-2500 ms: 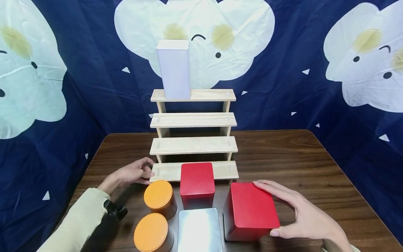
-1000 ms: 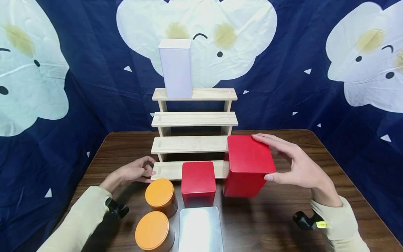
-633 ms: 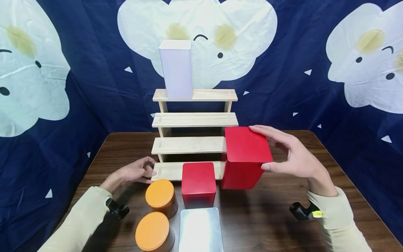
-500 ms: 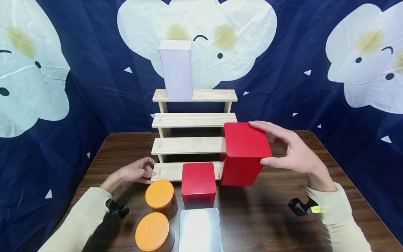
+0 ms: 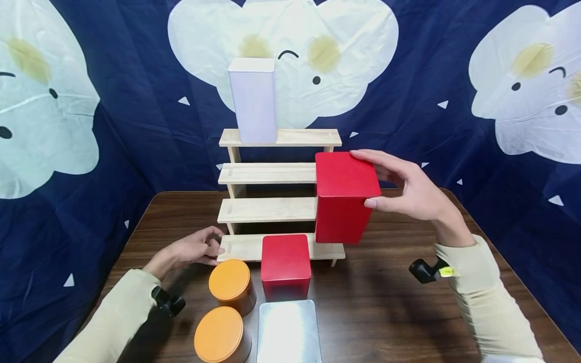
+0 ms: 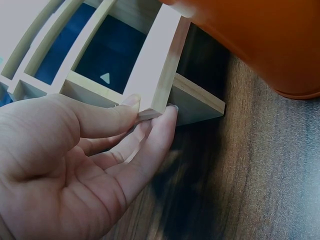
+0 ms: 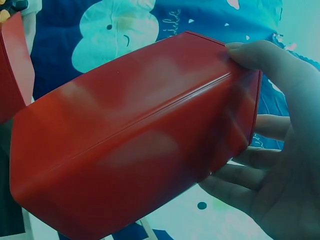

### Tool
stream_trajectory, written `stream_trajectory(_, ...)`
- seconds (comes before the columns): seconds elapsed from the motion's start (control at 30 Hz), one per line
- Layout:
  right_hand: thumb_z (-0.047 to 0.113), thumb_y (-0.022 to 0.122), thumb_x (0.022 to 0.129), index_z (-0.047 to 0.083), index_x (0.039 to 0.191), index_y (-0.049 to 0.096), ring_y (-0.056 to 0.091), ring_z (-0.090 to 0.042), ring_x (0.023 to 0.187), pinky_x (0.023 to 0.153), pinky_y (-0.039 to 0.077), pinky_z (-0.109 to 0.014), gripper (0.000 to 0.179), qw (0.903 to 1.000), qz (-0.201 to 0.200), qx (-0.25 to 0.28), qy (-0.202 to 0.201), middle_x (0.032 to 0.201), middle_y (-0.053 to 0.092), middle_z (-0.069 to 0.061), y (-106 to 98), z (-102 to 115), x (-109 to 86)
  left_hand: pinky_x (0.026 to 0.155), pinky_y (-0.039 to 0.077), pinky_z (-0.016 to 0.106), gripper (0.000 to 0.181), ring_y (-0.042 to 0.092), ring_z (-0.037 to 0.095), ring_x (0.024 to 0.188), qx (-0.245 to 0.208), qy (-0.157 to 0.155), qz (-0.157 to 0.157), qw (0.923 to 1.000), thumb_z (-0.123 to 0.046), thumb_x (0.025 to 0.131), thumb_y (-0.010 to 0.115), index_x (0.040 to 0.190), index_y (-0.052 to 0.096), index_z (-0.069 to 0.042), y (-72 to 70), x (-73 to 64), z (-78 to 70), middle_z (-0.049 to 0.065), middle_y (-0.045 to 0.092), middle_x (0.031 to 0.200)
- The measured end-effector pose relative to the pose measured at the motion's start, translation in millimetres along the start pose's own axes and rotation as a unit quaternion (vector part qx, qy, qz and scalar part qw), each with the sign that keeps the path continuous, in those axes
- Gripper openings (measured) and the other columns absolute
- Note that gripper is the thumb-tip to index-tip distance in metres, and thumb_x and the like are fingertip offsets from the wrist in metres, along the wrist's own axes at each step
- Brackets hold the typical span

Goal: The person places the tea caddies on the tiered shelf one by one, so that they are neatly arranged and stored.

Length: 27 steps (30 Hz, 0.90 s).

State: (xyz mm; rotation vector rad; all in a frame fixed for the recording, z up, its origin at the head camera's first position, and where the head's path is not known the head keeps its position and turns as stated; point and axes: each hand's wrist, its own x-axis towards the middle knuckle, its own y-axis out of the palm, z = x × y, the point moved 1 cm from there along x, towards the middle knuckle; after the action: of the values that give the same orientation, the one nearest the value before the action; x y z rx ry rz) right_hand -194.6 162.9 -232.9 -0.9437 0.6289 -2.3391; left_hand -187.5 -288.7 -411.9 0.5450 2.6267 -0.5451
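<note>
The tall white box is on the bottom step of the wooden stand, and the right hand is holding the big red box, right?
Not quite: the step is wrong. The head view shows the tall white box on the top step of the wooden stand. The right hand is indeed holding the big red box.

The held box (image 5: 344,199) is red, the round lids (image 5: 229,279) orange, the backdrop (image 5: 426,91) navy with white clouds (image 5: 290,70).
</note>
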Motion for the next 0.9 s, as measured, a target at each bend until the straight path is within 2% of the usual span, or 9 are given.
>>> stream_trajectory(0.17, -0.005, 0.071, 0.077, 0.012, 0.142, 0.045, 0.059, -0.014, 0.112, 0.094, 0.048, -0.02, 0.072, 1.0, -0.003, -0.003, -0.004, 0.135, 0.052, -0.007, -3.2, 0.8, 17.1, 0.078, 0.059, 0.034, 0.045, 0.061, 0.019, 0.08, -0.007, 0.004, 0.001, 1.0, -0.004, 0.094, 0.057, 0.13, 0.032, 0.003, -0.1, 0.3, 1.9, 0.014, 0.054, 0.095)
stream_trajectory(0.5, -0.001, 0.069, 0.082, 0.013, 0.142, 0.045, 0.06, -0.013, 0.109, 0.094, 0.049, -0.02, 0.067, 0.9998, -0.016, -0.012, 0.01, 0.13, 0.057, -0.008, -14.9, -3.0, 41.9, 0.078, 0.059, 0.034, 0.046, 0.06, 0.02, 0.081, -0.004, -0.001, -0.002, 1.0, -0.006, 0.094, 0.058, 0.131, 0.033, 0.001, 0.6, -0.1, 1.8, 0.014, 0.052, 0.097)
stream_trajectory(0.9, 0.001, 0.068, 0.084, 0.011, 0.14, 0.048, 0.06, -0.016, 0.112, 0.094, 0.05, -0.019, 0.061, 0.9941, -0.08, 0.07, 0.024, 0.133, 0.055, -0.011, -14.9, -15.4, 67.1, 0.079, 0.059, 0.035, 0.047, 0.06, 0.02, 0.081, -0.007, -0.002, -0.002, 1.0, -0.007, 0.093, 0.059, 0.132, 0.032, 0.001, -1.9, 0.4, 2.7, 0.015, 0.052, 0.098)
